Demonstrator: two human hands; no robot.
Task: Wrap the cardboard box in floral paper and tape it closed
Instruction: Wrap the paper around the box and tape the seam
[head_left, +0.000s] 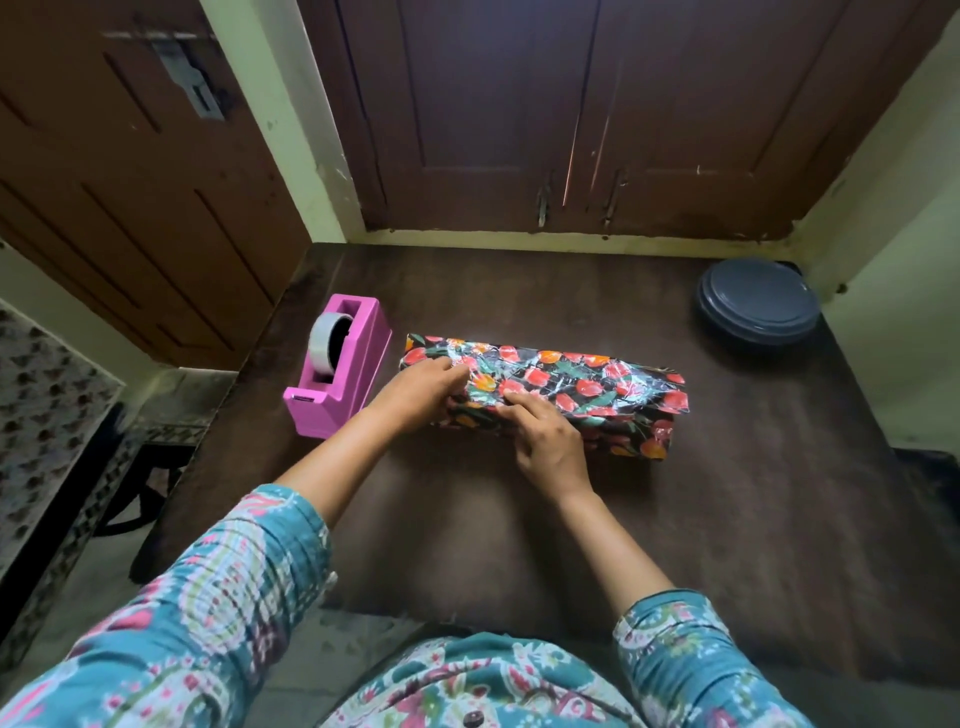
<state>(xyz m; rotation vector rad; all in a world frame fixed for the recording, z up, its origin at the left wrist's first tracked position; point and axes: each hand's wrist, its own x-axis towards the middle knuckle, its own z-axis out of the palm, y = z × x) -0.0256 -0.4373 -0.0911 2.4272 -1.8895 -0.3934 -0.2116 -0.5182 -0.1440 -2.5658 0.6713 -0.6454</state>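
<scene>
My two hands work the left end of the cardboard box (571, 395), which lies lengthwise across the middle of the dark wooden surface (519, 545), fully covered in floral paper that glints with clear tape along its top. My left hand (421, 387) lies over the box's left end, fingers held together and bearing down on the top face, apparently to flatten a fold or a strip of tape; whether any tape sits under the fingertips I cannot tell. My right hand (550, 441) reaches in from the near side, fingers stretched out and pressing along the near upper edge, steadying the parcel so it does not slide. Neither hand pinches anything that I can see. The pink tape dispenser (337, 371) stands just beside the box's left end, within easy reach for another strip. A dark round lidded dish (758, 306) sits well apart at the far right corner.
</scene>
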